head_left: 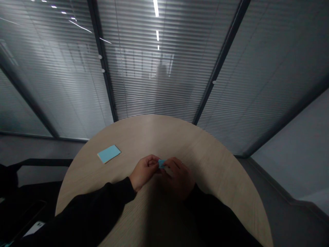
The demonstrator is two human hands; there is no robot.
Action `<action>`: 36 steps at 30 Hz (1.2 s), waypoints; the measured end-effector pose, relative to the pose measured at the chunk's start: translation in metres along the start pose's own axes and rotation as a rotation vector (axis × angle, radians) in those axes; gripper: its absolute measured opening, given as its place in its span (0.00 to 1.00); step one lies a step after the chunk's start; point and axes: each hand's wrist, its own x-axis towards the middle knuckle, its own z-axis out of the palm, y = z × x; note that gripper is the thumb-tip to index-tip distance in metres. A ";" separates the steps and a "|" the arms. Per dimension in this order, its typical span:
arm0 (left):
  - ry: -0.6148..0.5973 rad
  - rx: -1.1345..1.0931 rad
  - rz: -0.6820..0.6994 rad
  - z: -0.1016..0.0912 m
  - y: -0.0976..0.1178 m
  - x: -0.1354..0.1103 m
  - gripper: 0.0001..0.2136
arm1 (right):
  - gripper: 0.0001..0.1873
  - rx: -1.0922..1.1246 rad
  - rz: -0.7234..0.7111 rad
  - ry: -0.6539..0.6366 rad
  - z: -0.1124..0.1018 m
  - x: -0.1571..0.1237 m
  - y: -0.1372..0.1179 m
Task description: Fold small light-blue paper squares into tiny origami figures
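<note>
A small piece of blue paper (161,164), which looks folded, is held between my two hands above the middle of the table. My left hand (145,170) pinches its left side between thumb and fingers. From the right, my right hand (178,175) grips the other side, its fingers curled over and partly in shadow. Most of the paper is hidden by my fingertips, so its exact shape cannot be made out. A light blue pad of paper (109,154) lies flat on the table, left of my left hand and apart from it.
The round wooden table (154,132) reaches close to a glass wall with blinds (156,92). A dark chair (43,163) stands at the left, with a dark object and a white label at the lower left. A pale wall (295,154) rises on the right.
</note>
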 end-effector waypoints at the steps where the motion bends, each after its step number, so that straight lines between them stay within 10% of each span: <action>1: 0.003 0.008 0.002 0.000 0.000 0.000 0.13 | 0.04 -0.005 0.000 0.004 0.000 0.000 0.000; 17: -0.016 0.215 0.118 0.006 -0.002 -0.002 0.11 | 0.13 0.171 0.259 0.026 0.010 -0.003 0.004; 36: 0.020 0.331 0.134 0.005 -0.005 -0.002 0.07 | 0.06 0.123 0.242 0.030 0.009 -0.001 0.002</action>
